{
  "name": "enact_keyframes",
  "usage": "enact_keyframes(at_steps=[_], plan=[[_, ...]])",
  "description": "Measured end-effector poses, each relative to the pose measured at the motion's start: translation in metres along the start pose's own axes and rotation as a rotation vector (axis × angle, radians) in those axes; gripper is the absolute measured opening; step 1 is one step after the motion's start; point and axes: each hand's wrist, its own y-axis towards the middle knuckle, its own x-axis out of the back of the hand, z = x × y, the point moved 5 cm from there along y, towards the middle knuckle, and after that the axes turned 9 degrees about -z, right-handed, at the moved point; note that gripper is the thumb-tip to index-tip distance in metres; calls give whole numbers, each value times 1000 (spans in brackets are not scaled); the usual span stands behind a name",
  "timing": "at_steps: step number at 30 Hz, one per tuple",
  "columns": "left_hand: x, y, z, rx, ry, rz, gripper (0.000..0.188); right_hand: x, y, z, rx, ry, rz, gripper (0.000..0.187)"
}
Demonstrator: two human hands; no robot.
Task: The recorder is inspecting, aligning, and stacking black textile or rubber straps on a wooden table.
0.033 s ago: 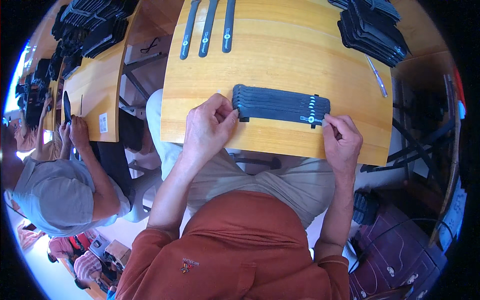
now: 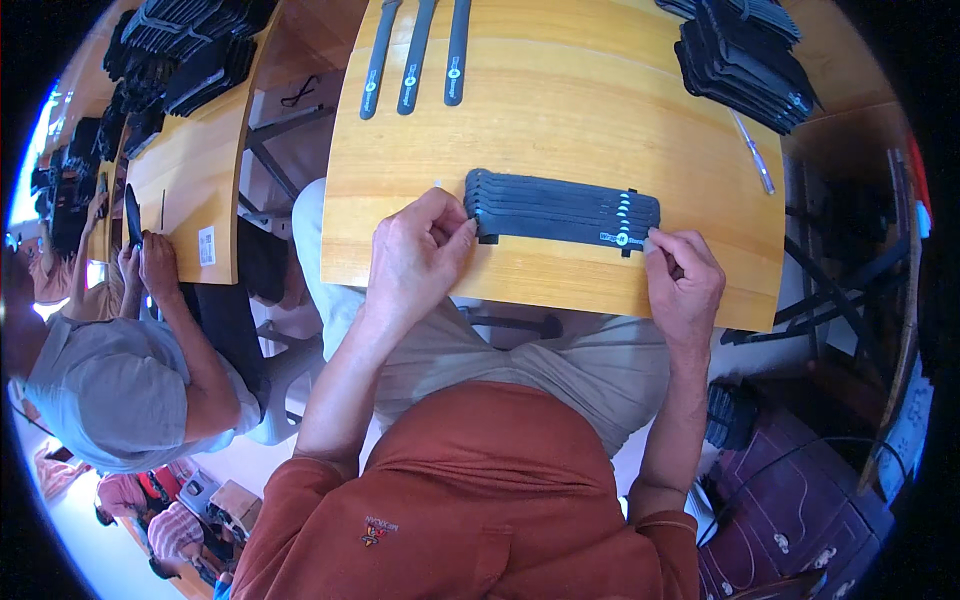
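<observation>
A fanned stack of dark grey straps (image 2: 550,205) lies crosswise near the front edge of the wooden table, each strap overlapping the one behind it. Pale round marks line up near its right end. Thumb and fingers of my left hand (image 2: 418,250) pinch the left end of the nearest strap. At the opposite end, my right hand (image 2: 686,285) pinches the same strap's tip. Small black marks (image 2: 627,253) show on the tabletop around the stack. Farther back on the left, three single straps (image 2: 411,70) lie side by side, pointing away from me.
Bundled dark straps (image 2: 745,70) are piled at the back right, with a slim pen-like tool (image 2: 753,150) nearby. To my left a co-worker (image 2: 130,385) sits at another table (image 2: 205,195) bearing more black stacks. A dark red cabinet (image 2: 790,500) stands at lower right.
</observation>
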Motion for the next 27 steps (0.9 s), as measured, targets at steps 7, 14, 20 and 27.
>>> enact_keyframes(at_steps=[7, 14, 20, 27], plan=[[1, -4, -6, -199, 86, -81, 9, 1, 1, 2, 25, 8, 3, 9], [-1, -6, -14, -256, 261, -104, 18, 1, 2, 4, 37, 1, 13, 10], [-10, -7, -10, -253, 384, -113, 31, 0, 3, 9, 102, -38, 18, 10], [-14, -8, -12, -294, 400, -125, 30, -22, -14, 66, 408, -462, 33, 23]])
